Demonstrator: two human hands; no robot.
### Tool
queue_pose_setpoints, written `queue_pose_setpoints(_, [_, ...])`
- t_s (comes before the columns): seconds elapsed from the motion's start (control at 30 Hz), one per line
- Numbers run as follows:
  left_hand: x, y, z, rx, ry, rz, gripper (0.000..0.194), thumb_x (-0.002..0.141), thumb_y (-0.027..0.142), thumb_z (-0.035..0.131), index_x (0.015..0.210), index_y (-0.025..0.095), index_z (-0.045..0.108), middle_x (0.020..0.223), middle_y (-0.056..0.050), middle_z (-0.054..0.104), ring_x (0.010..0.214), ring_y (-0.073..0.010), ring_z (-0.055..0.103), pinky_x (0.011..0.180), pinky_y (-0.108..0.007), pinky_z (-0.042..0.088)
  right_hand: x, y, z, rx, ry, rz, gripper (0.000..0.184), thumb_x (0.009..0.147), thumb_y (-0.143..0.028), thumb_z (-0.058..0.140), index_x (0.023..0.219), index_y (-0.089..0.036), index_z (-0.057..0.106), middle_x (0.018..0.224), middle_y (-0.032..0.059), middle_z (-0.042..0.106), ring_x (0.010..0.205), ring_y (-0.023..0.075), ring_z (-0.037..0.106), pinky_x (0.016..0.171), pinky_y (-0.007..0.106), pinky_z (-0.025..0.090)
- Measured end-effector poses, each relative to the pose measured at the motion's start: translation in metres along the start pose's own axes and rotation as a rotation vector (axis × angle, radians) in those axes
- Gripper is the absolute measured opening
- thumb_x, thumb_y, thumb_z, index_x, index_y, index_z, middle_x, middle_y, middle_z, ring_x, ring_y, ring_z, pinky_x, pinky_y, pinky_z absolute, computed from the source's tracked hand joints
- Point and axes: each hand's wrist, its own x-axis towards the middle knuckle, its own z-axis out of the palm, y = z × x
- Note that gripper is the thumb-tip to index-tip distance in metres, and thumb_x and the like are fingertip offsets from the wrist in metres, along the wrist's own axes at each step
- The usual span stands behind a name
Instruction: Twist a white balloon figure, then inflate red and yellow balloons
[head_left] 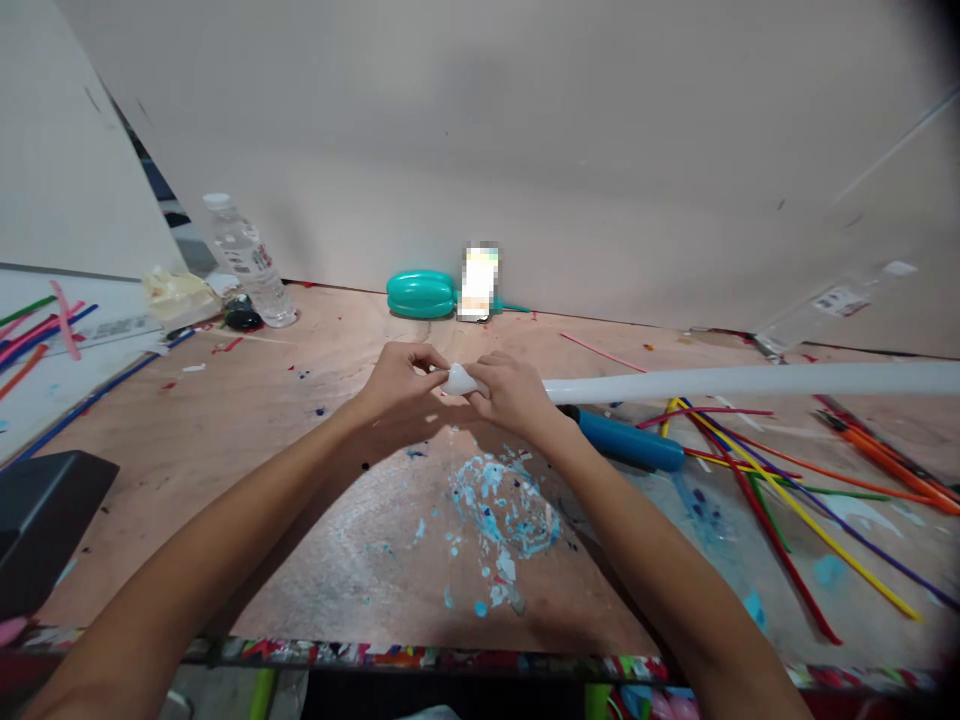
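Note:
A long white modelling balloon (750,381) stretches from my hands out past the right edge of the view. My right hand (514,395) is wrapped round it near its left end. At the tip, a small white bulb sticks out between the hands, and my left hand (405,380) pinches it with thumb and forefinger. Behind the hands lies a green-blue twisted balloon (421,295), beside a phone (478,284) with a lit, blurred screen that leans on the wall.
A blue hand pump (630,440) and several uninflated balloons (795,490) lie at the right, near orange-handled tools (892,455). Water bottles stand at left (255,265) and lean at right (832,305). A dark box (52,530) sits at the left edge.

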Motion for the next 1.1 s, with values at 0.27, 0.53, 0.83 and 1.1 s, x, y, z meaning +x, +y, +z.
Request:
queue_pose_setpoints(0.27, [-0.005,-0.008,0.014,0.039,-0.081,0.066,0.013,0.069,0.017,0.062,0.068,0.018,0.074,0.059,0.0,0.067,0.053,-0.0103,0.051,0.051,-0.022,0.036,-0.002,0.0,-0.001,0.038,0.023,-0.017,0.029,0.08,-0.015,0.052,0.105,-0.019,0.065,0.096,0.0071,0.067,0.096,0.0244,0.055,0.079,0.032,0.037])
queue_pose_setpoints(0.53, [-0.006,-0.012,0.018,0.005,-0.012,0.036,0.013,0.069,0.018,0.061,0.068,0.017,0.074,0.058,0.0,0.066,0.051,-0.0102,0.051,0.05,-0.022,0.036,-0.001,-0.009,-0.002,0.033,-0.01,-0.02,0.015,0.082,-0.018,0.054,0.093,-0.018,0.063,0.091,0.0082,0.066,0.093,0.0238,0.055,0.077,0.032,0.038])
queue_pose_setpoints(0.83, [-0.01,-0.009,0.024,0.025,0.0,0.059,0.012,0.068,0.014,0.06,0.065,0.014,0.072,0.052,0.003,0.059,0.046,-0.0055,0.038,0.047,-0.02,0.028,-0.001,-0.013,-0.003,0.047,0.019,-0.034,0.014,0.081,-0.016,0.054,0.093,-0.018,0.062,0.089,0.0079,0.065,0.092,0.0238,0.054,0.077,0.032,0.038])
queue_pose_setpoints(1.1, [0.0,-0.008,0.007,-0.029,0.072,-0.024,0.014,0.071,0.025,0.069,0.076,0.015,0.077,0.057,0.0,0.064,0.048,-0.0069,0.041,0.046,-0.021,0.029,-0.001,-0.001,0.002,0.047,0.044,0.019,0.02,0.083,-0.021,0.056,0.101,-0.017,0.063,0.096,0.0084,0.067,0.094,0.0252,0.055,0.079,0.034,0.038])
